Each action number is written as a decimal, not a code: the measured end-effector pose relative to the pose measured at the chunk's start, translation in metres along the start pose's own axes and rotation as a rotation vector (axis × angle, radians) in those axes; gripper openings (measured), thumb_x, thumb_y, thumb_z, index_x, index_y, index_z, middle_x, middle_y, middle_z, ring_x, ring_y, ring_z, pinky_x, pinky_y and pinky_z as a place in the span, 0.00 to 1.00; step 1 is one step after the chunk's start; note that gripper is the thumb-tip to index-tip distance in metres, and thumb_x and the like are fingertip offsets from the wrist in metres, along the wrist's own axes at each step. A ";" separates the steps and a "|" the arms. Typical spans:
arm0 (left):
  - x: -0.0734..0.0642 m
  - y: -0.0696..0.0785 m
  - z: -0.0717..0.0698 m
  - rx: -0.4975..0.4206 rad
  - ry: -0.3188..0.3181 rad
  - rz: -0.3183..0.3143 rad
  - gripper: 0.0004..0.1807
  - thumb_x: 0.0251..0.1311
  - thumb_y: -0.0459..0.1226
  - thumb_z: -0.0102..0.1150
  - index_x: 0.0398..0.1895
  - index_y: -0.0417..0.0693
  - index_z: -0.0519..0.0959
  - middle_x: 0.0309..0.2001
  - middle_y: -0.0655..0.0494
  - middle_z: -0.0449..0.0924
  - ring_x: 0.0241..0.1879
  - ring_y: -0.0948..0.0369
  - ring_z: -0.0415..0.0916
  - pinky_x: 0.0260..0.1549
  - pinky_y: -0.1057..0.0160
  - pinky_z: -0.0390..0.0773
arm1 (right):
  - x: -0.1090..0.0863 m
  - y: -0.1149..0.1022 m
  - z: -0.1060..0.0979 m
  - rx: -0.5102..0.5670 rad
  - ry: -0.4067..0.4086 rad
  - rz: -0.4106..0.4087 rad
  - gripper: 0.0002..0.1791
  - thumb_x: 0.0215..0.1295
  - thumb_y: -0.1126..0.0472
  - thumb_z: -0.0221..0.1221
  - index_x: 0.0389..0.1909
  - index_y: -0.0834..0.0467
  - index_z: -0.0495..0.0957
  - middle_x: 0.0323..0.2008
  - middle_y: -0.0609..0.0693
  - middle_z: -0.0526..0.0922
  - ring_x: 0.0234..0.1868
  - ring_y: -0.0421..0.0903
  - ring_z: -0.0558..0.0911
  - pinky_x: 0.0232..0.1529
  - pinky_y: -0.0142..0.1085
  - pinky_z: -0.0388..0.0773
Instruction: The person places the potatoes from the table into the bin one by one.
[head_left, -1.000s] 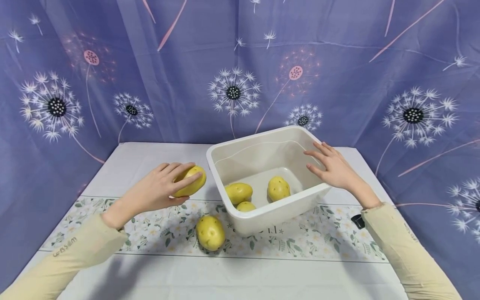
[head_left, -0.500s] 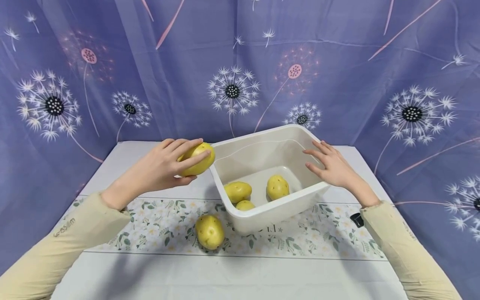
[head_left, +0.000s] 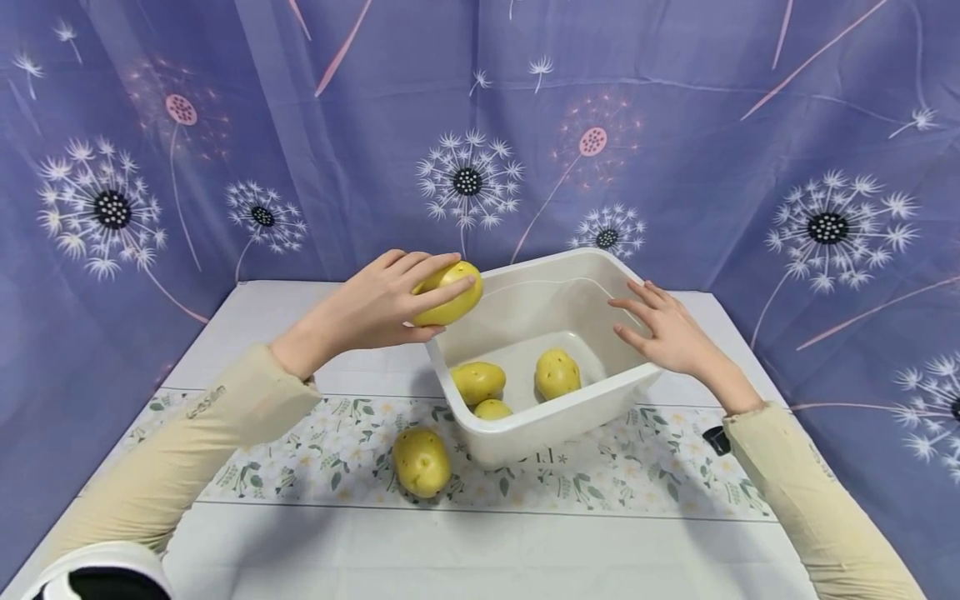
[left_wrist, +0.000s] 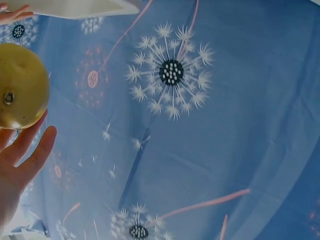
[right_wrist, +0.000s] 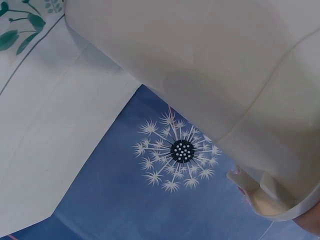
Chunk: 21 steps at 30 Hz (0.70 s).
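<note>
My left hand (head_left: 378, 304) grips a yellow potato (head_left: 457, 293) above the left rim of a white plastic bin (head_left: 555, 408). In the left wrist view the potato (left_wrist: 22, 87) shows at the left edge, with my fingers (left_wrist: 35, 155) against its underside. My right hand (head_left: 671, 329) rests at the bin's right rim, its fingers spread and fairly straight over the edge. Inside the bin lie three potatoes: one at the left wall (head_left: 478, 382), a partly hidden one (head_left: 492, 409) in front of it, and one right of centre (head_left: 557, 374). Another potato (head_left: 422, 463) lies outside, front left.
The bin stands tilted across a table with a white cloth (head_left: 480, 550) and a floral band (head_left: 322, 458). A purple dandelion-print curtain (head_left: 360, 167) closes off the back and sides. A white rounded object (head_left: 112, 554) shows at the bottom left, over the left sleeve.
My left hand has lifted the potato and carried it rightward, from beside the bin to over its left rim. The right hand and the other potatoes stay put. A white rounded object has come into view.
</note>
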<state>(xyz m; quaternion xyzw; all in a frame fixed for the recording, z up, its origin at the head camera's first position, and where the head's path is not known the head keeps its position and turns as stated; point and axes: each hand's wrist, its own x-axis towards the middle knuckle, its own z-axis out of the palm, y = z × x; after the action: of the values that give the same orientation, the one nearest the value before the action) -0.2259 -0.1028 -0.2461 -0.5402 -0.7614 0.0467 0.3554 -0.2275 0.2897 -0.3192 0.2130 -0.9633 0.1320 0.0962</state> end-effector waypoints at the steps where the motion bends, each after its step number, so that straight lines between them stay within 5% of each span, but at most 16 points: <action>1: 0.003 0.000 0.003 0.000 -0.009 0.003 0.34 0.45 0.51 0.63 0.58 0.54 0.68 0.55 0.44 0.71 0.45 0.50 0.73 0.38 0.55 0.74 | 0.000 0.000 0.000 -0.002 0.000 0.000 0.24 0.63 0.49 0.49 0.56 0.57 0.69 0.65 0.66 0.55 0.66 0.67 0.50 0.60 0.64 0.46; 13: 0.028 0.001 0.032 -0.043 -0.258 -0.017 0.33 0.53 0.51 0.55 0.63 0.55 0.62 0.60 0.46 0.65 0.49 0.51 0.70 0.42 0.54 0.71 | 0.000 0.000 -0.001 -0.011 -0.007 0.001 0.24 0.63 0.48 0.48 0.56 0.58 0.69 0.65 0.66 0.55 0.66 0.67 0.50 0.60 0.64 0.47; 21: 0.032 0.001 0.050 -0.076 -0.322 -0.033 0.34 0.53 0.53 0.55 0.64 0.56 0.60 0.60 0.47 0.65 0.47 0.52 0.70 0.41 0.55 0.70 | 0.000 -0.001 -0.001 -0.012 -0.003 -0.001 0.24 0.63 0.49 0.49 0.56 0.58 0.69 0.65 0.66 0.55 0.66 0.67 0.50 0.60 0.63 0.46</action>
<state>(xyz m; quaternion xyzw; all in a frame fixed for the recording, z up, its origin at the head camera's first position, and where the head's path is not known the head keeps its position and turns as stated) -0.2601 -0.0594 -0.2674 -0.5261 -0.8185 0.0981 0.2090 -0.2273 0.2891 -0.3177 0.2129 -0.9642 0.1257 0.0961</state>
